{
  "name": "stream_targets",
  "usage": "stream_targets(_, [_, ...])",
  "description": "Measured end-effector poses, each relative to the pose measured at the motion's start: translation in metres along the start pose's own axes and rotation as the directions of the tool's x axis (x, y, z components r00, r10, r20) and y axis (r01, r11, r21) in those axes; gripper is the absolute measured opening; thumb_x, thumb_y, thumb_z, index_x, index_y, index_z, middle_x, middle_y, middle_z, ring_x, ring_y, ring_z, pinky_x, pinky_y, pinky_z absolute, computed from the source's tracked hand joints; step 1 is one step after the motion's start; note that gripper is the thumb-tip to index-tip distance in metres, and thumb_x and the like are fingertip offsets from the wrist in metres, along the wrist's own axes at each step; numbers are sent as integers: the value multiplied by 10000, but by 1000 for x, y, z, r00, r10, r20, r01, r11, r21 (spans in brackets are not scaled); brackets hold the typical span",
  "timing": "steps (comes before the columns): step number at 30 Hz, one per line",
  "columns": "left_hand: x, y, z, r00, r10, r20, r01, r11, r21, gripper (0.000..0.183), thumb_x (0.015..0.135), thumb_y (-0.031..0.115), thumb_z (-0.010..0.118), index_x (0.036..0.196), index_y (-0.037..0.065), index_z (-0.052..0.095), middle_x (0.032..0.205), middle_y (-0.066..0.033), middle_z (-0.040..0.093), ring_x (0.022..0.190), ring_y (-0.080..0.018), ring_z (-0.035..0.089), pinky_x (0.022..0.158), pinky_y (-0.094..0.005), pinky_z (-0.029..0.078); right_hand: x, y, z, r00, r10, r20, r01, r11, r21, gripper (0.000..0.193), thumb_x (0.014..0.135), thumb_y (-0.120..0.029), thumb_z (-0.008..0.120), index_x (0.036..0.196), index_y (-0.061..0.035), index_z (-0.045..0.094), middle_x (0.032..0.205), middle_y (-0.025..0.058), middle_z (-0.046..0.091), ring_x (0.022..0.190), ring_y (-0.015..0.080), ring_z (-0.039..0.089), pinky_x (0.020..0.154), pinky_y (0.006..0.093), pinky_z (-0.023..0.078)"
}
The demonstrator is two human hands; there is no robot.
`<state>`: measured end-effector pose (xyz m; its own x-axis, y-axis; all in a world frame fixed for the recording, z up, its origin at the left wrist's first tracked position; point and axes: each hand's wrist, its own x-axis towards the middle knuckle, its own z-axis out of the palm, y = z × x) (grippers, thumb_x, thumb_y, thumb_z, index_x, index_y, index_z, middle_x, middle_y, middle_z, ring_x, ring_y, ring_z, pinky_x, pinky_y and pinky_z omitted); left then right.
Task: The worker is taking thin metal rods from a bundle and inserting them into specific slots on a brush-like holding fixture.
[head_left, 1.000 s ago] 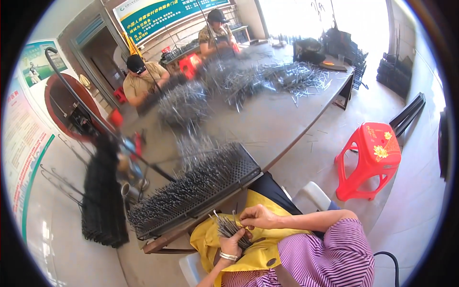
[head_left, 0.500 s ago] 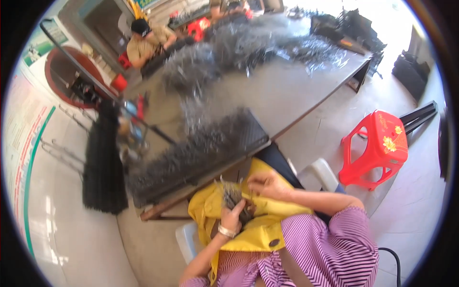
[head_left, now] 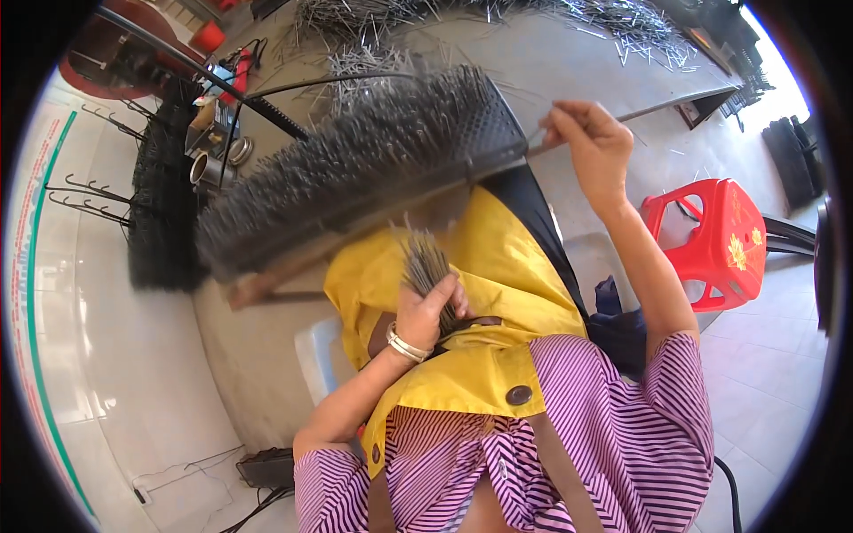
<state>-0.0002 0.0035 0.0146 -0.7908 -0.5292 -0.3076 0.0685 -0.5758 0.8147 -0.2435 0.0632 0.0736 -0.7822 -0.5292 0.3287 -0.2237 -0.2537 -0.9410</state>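
Observation:
In front of my lap, my left hand point(head_left: 421, 313) is wrapped round a bundle of thin dark rods point(head_left: 428, 264), whose tips fan out above the fist. My right hand point(head_left: 593, 147) is raised just past the right end of a long black block point(head_left: 493, 120) on the table. Its thumb and fingers are pinched together; whatever is between them is too fine to make out. Many thin dark rods point(head_left: 355, 147) stand upright along the block, while a grid of small holes shows bare at its right end.
Loose rods point(head_left: 626, 27) lie heaped across the far side of the grey table point(head_left: 569, 75). Black rods hang in a dense bunch point(head_left: 164, 195) by the left wall, near metal hooks point(head_left: 84, 195). A metal cup point(head_left: 209, 169) stands left; a red stool point(head_left: 720, 240) is at right.
My right hand has gone from beside the bundle up to the right end of the block. My left hand still holds the bundle. The view has tilted down toward the lap.

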Motion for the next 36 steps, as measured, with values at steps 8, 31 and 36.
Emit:
stream_targets(8, [21,17,18,997,-74,25,76,992,-102,133,821,153,521,872,42,469,600,-26,396,451,-115,387,409,-248,341,39,25,28,946,-324,16,321,928,-188,98,789,-2,519,863,37,569,720,67,608,610,91,566,568,190,450])
stream_targets(31, [14,6,17,972,-225,72,231,968,-96,231,823,161,517,1007,44,442,604,-32,414,446,-109,378,415,-241,340,94,30,63,771,-194,606,547,690,-474,110,682,-64,522,769,-15,567,645,146,560,605,252,553,566,320,436])
stream_targets(36, [14,4,16,979,-194,64,199,975,-100,228,836,197,509,995,44,450,608,-42,431,450,-112,389,418,-245,352,102,30,82,748,-175,640,609,564,-558,120,614,-75,493,691,-11,559,701,194,553,714,352,536,610,406,428])
